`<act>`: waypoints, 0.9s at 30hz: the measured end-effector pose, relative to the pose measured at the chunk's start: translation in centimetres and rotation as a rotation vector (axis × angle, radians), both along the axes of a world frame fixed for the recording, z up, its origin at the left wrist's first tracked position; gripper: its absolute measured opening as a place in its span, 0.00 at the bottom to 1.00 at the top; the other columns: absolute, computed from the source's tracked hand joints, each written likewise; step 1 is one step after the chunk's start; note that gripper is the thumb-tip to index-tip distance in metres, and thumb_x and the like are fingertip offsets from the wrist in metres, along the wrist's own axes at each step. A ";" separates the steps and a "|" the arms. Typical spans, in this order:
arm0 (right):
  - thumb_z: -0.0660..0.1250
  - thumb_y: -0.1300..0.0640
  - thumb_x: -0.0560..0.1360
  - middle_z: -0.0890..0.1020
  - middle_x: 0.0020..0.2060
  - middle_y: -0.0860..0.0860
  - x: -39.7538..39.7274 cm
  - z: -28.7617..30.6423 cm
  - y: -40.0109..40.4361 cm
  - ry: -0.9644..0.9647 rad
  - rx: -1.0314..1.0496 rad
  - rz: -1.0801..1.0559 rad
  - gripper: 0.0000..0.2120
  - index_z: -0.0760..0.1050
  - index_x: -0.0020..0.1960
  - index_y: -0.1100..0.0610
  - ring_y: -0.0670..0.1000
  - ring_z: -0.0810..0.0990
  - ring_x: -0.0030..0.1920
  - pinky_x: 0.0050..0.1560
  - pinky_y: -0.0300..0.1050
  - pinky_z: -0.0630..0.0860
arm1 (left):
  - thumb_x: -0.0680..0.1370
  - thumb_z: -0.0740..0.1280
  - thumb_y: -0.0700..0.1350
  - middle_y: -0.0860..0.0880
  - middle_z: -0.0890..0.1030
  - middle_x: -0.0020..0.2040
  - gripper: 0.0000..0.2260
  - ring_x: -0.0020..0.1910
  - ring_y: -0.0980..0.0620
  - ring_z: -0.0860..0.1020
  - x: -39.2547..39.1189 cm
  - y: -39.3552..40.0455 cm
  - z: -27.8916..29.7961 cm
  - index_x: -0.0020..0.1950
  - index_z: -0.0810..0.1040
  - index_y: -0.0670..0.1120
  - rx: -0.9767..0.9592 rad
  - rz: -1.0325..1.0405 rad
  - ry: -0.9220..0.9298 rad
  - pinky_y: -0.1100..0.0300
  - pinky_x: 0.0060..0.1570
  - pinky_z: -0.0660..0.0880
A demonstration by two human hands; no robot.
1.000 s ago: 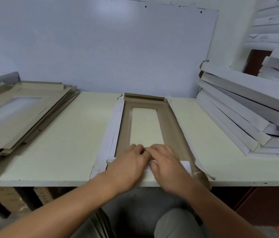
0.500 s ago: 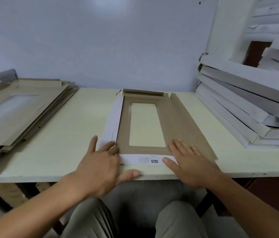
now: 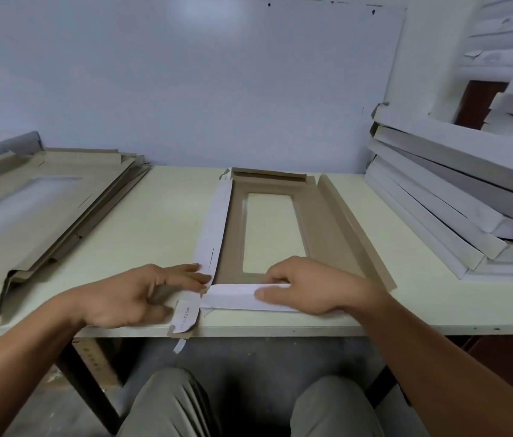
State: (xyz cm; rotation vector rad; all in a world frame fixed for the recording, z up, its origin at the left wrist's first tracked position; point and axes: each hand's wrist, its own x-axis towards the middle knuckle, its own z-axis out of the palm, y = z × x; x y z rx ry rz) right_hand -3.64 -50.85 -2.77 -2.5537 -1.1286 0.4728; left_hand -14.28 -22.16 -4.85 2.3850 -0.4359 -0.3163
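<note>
On the near flap (image 3: 233,299), right hand (image 3: 308,287), earlier beside it.

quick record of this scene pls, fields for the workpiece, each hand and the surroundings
workpiece: flat brown box blank with window cut-out, on the table
near flap: white side out, folded up
left hand: fingers fairly straight on the left flap at its near end
right hand: pinches the near flap, thumb in front
right flap: raised
far left: stack of flat blanks
far right: stack of white boxes
</note>
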 end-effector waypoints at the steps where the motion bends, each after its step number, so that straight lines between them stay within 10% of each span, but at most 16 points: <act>1: 0.67 0.40 0.77 0.81 0.46 0.47 -0.6 0.1 0.3 -0.002 -0.013 0.037 0.15 0.80 0.51 0.52 0.50 0.79 0.47 0.52 0.51 0.76 | 0.71 0.70 0.34 0.64 0.69 0.73 0.31 0.76 0.65 0.55 0.0 -0.2 0.0 0.69 0.74 0.60 -0.013 -0.013 0.000 0.54 0.77 0.54; 4: 0.70 0.48 0.75 0.77 0.38 0.47 -2.8 -0.1 0.4 -0.119 -0.014 0.130 0.07 0.76 0.42 0.50 0.45 0.74 0.39 0.39 0.48 0.72 | 0.66 0.77 0.48 0.61 0.70 0.72 0.34 0.77 0.62 0.56 0.1 -0.5 -0.1 0.67 0.70 0.69 -0.031 -0.042 -0.024 0.48 0.77 0.55; 10: 0.56 0.47 0.83 0.70 0.68 0.45 -6.5 -2.2 -1.3 -0.322 -0.046 0.269 0.21 0.65 0.76 0.44 0.49 0.66 0.67 0.68 0.49 0.66 | 0.76 0.73 0.46 0.62 0.70 0.73 0.16 0.76 0.63 0.57 0.2 0.7 -0.9 0.63 0.81 0.57 -0.091 -0.047 0.020 0.51 0.76 0.56; 16: 0.47 0.35 0.81 0.57 0.80 0.46 -7.6 -3.3 -3.2 -0.217 -0.019 0.298 0.29 0.63 0.77 0.45 0.44 0.50 0.78 0.73 0.40 0.45 | 0.82 0.62 0.51 0.49 0.82 0.56 0.13 0.59 0.48 0.78 1.1 -1.8 -1.1 0.56 0.82 0.46 -0.120 0.088 -0.135 0.51 0.64 0.72; 20: 0.57 0.51 0.84 0.82 0.56 0.52 -5.8 -2.2 -4.3 -0.196 0.164 0.215 0.15 0.79 0.57 0.58 0.51 0.77 0.58 0.61 0.50 0.73 | 0.82 0.56 0.56 0.52 0.79 0.47 0.15 0.49 0.52 0.76 1.6 -5.7 -2.0 0.50 0.76 0.47 0.260 0.145 -0.417 0.50 0.50 0.75; 23: 0.63 0.52 0.81 0.78 0.32 0.50 -4.1 -1.7 -6.3 -0.233 0.388 -0.075 0.14 0.76 0.38 0.56 0.48 0.75 0.35 0.39 0.48 0.72 | 0.83 0.49 0.57 0.55 0.76 0.57 0.17 0.57 0.52 0.73 2.0 -7.8 -2.8 0.55 0.73 0.49 0.548 0.146 -0.516 0.54 0.54 0.73; 27: 0.66 0.50 0.76 0.78 0.29 0.49 -0.5 -1.3 -10.6 -0.312 0.833 -0.583 0.13 0.78 0.35 0.53 0.45 0.72 0.28 0.33 0.41 0.71 | 0.82 0.45 0.58 0.52 0.72 0.50 0.16 0.49 0.50 0.71 2.3 -8.5 -3.1 0.47 0.66 0.51 0.563 0.153 -0.554 0.54 0.50 0.73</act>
